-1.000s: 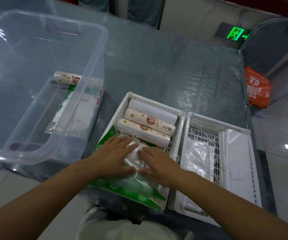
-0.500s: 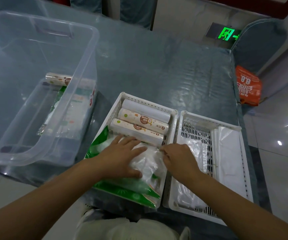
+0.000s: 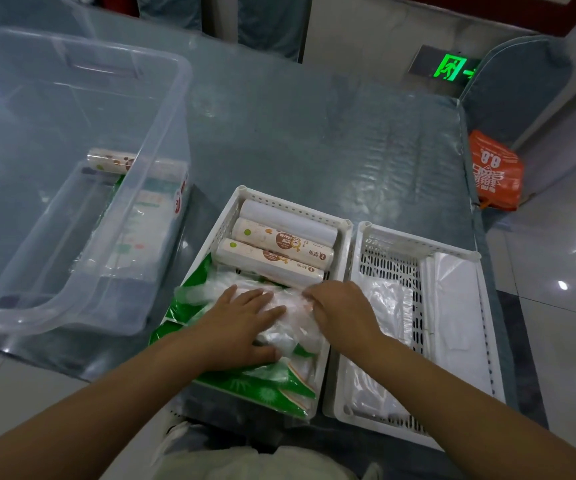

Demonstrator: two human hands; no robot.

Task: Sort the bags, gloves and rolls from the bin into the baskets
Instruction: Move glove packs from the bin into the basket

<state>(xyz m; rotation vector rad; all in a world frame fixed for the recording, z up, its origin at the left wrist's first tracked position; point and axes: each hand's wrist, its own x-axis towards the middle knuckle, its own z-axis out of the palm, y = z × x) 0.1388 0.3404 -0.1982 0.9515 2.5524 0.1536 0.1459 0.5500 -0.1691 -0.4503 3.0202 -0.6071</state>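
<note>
A white basket [image 3: 293, 206] holds three paper-wrapped rolls [image 3: 279, 244] at its far end and green packs [image 3: 262, 389] at its near end. On the green packs lies a clear plastic bag of gloves [image 3: 290, 327]. My left hand [image 3: 241, 323] presses flat on that bag with straight fingers. My right hand [image 3: 342, 313] is at the bag's right edge, its fingers curled down onto the plastic. A second white basket [image 3: 418, 247] to the right holds clear and white bags [image 3: 390, 306]. The clear bin [image 3: 155, 174] on the left holds one roll [image 3: 113, 161] and a flat pack [image 3: 141, 230].
The table carries a glossy blue-grey plastic cover [image 3: 314, 133]. An orange bag [image 3: 494, 171] sits off the table's right edge. Tiled floor lies on the right, and a green exit sign [image 3: 449, 67] glows behind.
My right hand slid from the middle of the glove bag to its right edge and curled its fingers there. My left hand stayed pressed on the bag.
</note>
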